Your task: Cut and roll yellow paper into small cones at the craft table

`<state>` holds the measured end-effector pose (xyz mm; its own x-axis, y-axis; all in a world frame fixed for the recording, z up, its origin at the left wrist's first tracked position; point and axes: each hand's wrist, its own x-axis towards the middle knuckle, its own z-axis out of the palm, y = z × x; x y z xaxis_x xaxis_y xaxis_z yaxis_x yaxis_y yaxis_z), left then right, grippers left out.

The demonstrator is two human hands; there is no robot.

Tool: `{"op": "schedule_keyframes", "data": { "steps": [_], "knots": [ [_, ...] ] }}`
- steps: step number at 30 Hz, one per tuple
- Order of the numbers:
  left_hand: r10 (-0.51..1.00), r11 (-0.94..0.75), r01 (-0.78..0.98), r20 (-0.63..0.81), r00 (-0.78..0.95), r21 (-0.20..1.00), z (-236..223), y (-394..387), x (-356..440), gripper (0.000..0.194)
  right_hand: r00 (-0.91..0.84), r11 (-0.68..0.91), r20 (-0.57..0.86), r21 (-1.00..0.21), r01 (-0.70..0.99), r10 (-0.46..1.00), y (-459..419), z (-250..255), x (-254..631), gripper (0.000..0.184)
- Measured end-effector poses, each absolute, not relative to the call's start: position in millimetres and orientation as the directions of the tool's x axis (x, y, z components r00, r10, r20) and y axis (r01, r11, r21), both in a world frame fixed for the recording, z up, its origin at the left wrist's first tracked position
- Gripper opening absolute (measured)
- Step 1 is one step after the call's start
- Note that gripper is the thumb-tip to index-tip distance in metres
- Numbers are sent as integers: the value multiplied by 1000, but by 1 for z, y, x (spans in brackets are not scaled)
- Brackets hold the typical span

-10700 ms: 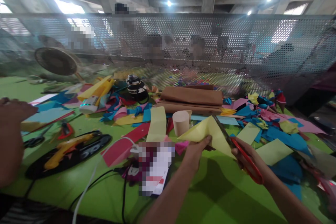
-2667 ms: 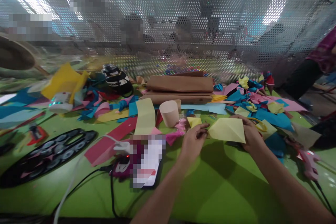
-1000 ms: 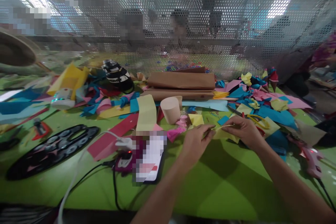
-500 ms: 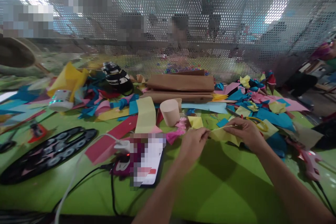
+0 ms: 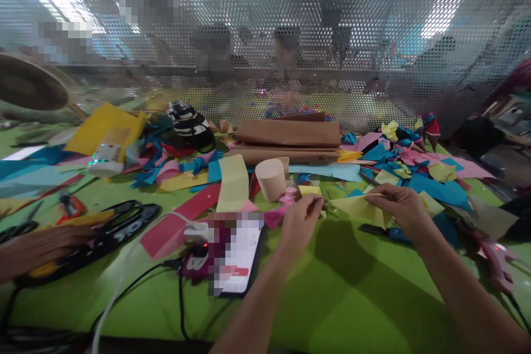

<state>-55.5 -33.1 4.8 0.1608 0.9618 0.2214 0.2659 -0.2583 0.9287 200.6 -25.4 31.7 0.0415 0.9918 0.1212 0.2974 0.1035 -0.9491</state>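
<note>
A folded piece of pale yellow paper (image 5: 354, 206) is pinched in my right hand (image 5: 402, 210), its pointed end toward the left. My left hand (image 5: 301, 221) is beside that point, apart from it, with fingertips pressed together; whatever they hold, if anything, is too small to make out. Below the paper lies a tool with a dark blade and blue handle (image 5: 388, 231), partly behind my right hand. A pink twisted paper piece (image 5: 277, 215) and a pale paper roll (image 5: 271, 180) are near my left hand.
A co-worker's hand (image 5: 53, 243) is on a yellow glue gun over a black tray (image 5: 136, 215). A phone (image 5: 243, 257), power strip (image 5: 197, 263) and cables lie left of my arms. A pink glue gun (image 5: 495, 263) lies right. Paper scraps and brown sheets (image 5: 290, 134) line the back.
Red-handled scissors left my right hand since the oldest frame. In the last half second my left hand drew left from the paper's tip, and a co-worker's hand came in with the yellow glue gun.
</note>
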Motion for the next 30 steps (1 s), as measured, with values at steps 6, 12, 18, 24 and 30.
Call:
{"op": "schedule_keyframes", "data": {
  "steps": [6, 12, 18, 24, 30],
  "knots": [
    [968, -225, 141, 205, 148, 964, 10, -37, -47, 33, -8, 48, 47, -968, 246, 999, -25, 27, 201, 35],
    [965, -202, 143, 172, 198, 969, 3, -34, -47, 13, -79, 42, 19, -952, 302, 997, -25, 23, 197, 37],
    [989, -109, 52, 103, 107, 993, -5, -33, -42, 10, -108, 448, 593, -464, 764, 798, -34, 29, 176, 39],
    [988, -150, 189, 140, 67, 970, 2, -41, -34, 10, -382, 583, 654, -112, 805, 653, -51, 24, 145, 39],
    [988, -108, 22, 105, 117, 994, 0, -43, -30, 4, -360, 601, 733, -82, 795, 577, -51, 16, 144, 29]
  ]
}}
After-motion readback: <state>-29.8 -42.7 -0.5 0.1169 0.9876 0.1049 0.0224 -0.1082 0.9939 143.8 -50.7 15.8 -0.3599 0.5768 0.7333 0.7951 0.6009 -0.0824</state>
